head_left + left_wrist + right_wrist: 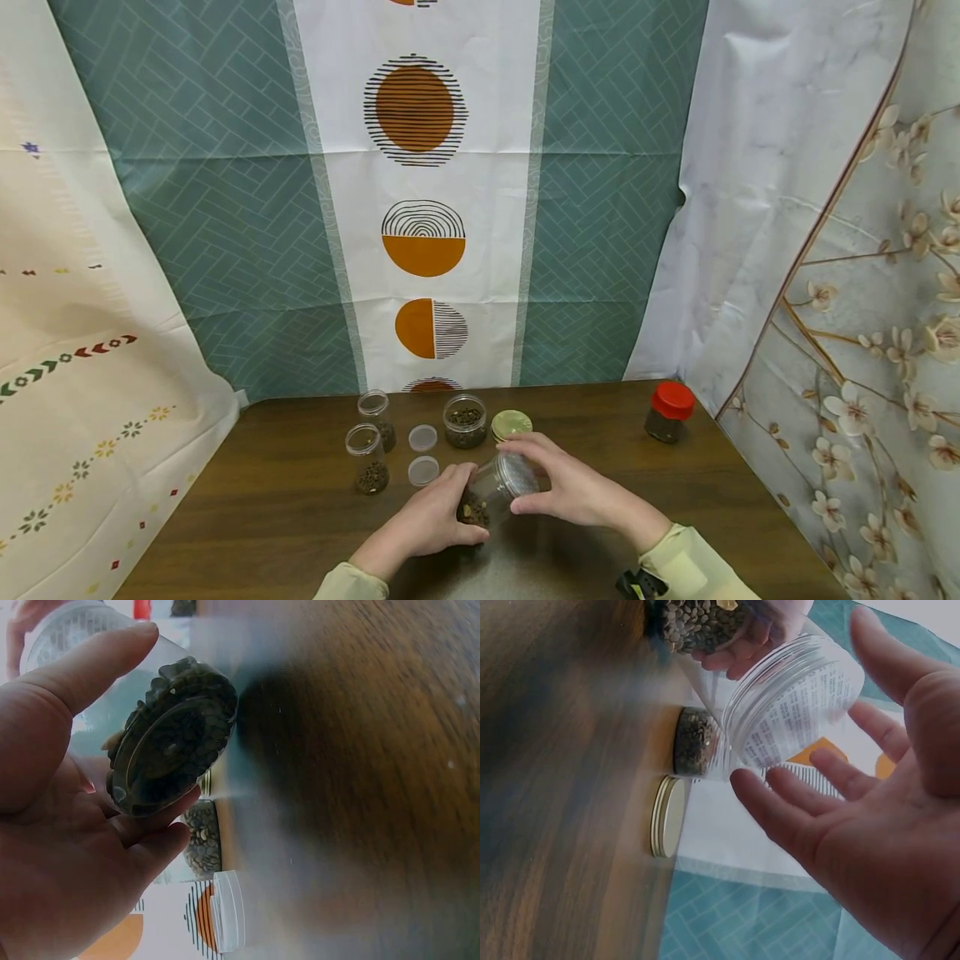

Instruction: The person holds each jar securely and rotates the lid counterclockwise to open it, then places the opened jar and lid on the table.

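Observation:
A clear jar (pixel 487 492) with dark seed-like grains at its bottom is tilted above the table, its mouth end toward the right. My left hand (pixel 437 514) grips it near the base, thumb on one side and fingers on the other (pixel 52 787). A clear lid (pixel 795 705) with lines of print sits on the jar's mouth end. Around this lid my right hand (pixel 573 487) is spread, and the right wrist view shows its fingers (pixel 772 817) extended, close to the rim. Whether any fingertip touches the lid is hard to tell.
Two slim jars (pixel 372 475) with grains stand left, near two small clear lids (pixel 423 438). Behind is a wide jar (pixel 465 423) of grains beside a gold lid (pixel 512 423). A red-lidded jar (pixel 667 412) stands far right on the wooden table (pixel 262 500). Curtains (pixel 225 250) hang behind.

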A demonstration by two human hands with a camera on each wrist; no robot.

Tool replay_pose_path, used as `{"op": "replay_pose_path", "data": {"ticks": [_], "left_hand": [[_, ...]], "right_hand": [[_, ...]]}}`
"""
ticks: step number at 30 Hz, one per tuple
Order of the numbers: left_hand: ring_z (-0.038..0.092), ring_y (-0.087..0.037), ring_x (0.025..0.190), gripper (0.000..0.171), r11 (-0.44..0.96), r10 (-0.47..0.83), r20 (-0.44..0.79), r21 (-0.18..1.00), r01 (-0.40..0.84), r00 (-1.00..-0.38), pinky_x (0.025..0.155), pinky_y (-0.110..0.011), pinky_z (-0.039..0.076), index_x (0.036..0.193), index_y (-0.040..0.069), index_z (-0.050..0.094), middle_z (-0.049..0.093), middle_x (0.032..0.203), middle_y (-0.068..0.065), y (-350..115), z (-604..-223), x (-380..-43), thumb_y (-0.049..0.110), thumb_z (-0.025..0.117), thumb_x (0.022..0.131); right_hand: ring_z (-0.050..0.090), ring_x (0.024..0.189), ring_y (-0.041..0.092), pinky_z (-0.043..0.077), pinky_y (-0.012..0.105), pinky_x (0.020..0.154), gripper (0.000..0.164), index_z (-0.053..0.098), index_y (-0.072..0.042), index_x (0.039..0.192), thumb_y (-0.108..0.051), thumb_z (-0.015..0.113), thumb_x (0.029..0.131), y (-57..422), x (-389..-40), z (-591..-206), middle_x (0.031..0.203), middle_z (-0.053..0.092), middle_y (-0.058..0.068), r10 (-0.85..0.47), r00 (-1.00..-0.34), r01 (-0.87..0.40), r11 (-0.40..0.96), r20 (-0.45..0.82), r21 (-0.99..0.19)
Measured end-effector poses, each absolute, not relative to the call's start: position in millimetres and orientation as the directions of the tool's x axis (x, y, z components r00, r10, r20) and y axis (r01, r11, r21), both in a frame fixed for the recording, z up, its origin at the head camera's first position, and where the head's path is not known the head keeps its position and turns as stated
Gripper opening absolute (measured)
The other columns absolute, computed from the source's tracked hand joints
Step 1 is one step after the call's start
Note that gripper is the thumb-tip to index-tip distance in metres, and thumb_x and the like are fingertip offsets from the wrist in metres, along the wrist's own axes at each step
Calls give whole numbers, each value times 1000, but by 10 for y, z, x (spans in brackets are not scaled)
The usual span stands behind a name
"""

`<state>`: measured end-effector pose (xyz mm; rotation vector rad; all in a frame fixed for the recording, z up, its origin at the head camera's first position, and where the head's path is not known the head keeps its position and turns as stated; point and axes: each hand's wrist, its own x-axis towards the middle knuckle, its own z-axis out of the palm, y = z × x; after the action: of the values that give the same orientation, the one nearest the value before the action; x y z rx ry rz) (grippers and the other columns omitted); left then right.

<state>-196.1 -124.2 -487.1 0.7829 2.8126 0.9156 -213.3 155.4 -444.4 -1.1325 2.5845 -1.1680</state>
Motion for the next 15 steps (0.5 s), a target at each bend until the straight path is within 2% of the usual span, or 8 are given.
{"op": "replay_pose_path", "data": {"ticks": [4,6,11,15], "left_hand": [[62,-23,116,92,698,495,65,564,441,-867,92,-48,56,157,6,48,60,138,-7,-1245,-4869,-1962,43,96,87],[63,-25,119,93,700,495,58,564,438,-867,94,-50,56,158,6,47,59,139,-8,-1242,-4861,-1959,43,96,88],[63,-25,119,93,703,496,51,563,435,-867,94,-50,56,158,6,47,59,139,-7,-1234,-4850,-1951,42,96,87],[62,-22,114,92,701,495,71,555,447,-866,91,-47,56,156,7,49,60,136,-7,-1231,-4846,-1950,41,97,86]], "right_hand": [[53,144,29,50,58,111,67,54,-22,162,-46,78,104,1542,-2147,-4446,162,48,6,-618,-760,-581,507,201,-637],[57,139,28,52,57,108,67,54,-21,162,-50,75,105,1539,-2143,-4442,159,51,7,-601,-778,-563,538,183,-628],[64,123,28,60,52,95,68,55,-16,161,-47,76,105,1539,-2124,-4439,145,59,9,-583,-799,-516,541,146,-664],[65,122,27,61,45,93,67,55,-17,161,-44,78,104,1540,-2116,-4433,140,61,7,-587,-795,-519,531,150,-670]]}}
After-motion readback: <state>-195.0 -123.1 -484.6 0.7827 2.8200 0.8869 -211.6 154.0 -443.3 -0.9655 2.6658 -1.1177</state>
